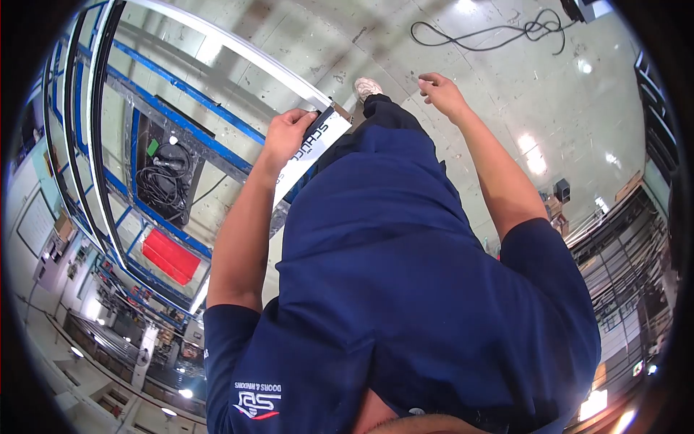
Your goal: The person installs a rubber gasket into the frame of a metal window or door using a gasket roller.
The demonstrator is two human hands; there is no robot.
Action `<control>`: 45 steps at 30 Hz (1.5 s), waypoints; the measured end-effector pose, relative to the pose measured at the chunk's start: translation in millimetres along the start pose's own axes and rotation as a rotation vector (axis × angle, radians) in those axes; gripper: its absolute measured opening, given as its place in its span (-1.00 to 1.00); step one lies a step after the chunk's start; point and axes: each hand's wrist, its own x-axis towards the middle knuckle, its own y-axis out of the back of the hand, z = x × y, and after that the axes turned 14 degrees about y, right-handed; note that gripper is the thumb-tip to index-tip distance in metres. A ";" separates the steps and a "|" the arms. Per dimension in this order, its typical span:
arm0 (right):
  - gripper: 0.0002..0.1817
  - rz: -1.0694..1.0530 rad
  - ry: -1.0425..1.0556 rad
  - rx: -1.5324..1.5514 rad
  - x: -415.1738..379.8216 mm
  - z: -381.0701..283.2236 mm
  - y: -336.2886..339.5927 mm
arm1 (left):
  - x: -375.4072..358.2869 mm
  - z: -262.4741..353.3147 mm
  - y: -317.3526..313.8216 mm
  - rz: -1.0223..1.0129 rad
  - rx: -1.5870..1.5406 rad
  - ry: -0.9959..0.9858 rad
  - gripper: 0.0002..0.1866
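Note:
On the left, my left hand is closed over the corner of a white window frame, its fingertips by a dark strip at the end. Beside that hand, a white face with black "SCHÜCO" lettering runs along my side of the frame. My right hand hangs in the air over the floor, away from the frame. Its fingers are loosely bent and a little apart, with nothing visible in them.
Blue metal racking stands under the frame, with black cables and a red sheet on it. A long black cable loops across the floor ahead. Stacked long profiles lie at the right.

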 end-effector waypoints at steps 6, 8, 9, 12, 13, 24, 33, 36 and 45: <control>-0.48 -0.031 0.048 -0.089 -4.9 -33.1 7.0 | 2.1 -12.1 2.1 -0.048 -0.068 -0.035 -0.66; -0.48 -0.044 0.059 -0.120 -7.1 -50.1 7.5 | 6.7 -14.0 3.2 -0.040 -0.042 -0.053 -0.64; -0.51 -0.042 0.149 -0.179 -5.2 -59.9 5.8 | 6.7 -13.6 3.8 -0.029 0.001 -0.071 -0.63; -0.58 -0.059 0.389 -0.290 -10.3 -114.8 -13.6 | 1.2 -16.9 6.9 -0.073 -0.104 -0.030 -0.64; -0.63 -0.053 0.517 -0.319 -14.1 -139.6 -24.1 | 3.7 -22.3 9.2 -0.097 -0.131 -0.038 -0.64; -0.73 -0.862 1.005 -1.105 0.9 -249.3 -187.4 | 8.2 -58.1 19.2 -0.005 -0.048 -0.180 -0.63; -0.76 -1.327 0.615 -1.429 8.1 -243.0 -223.9 | 9.8 -96.0 40.1 0.040 0.061 -0.277 -0.58; -0.74 -1.276 0.560 -1.303 12.9 -237.7 -223.8 | -3.5 -130.1 60.5 0.087 0.165 -0.331 -0.62; -0.75 -1.224 0.628 -1.374 12.7 -234.4 -234.7 | -30.7 -150.7 67.9 0.395 0.285 -0.265 -0.78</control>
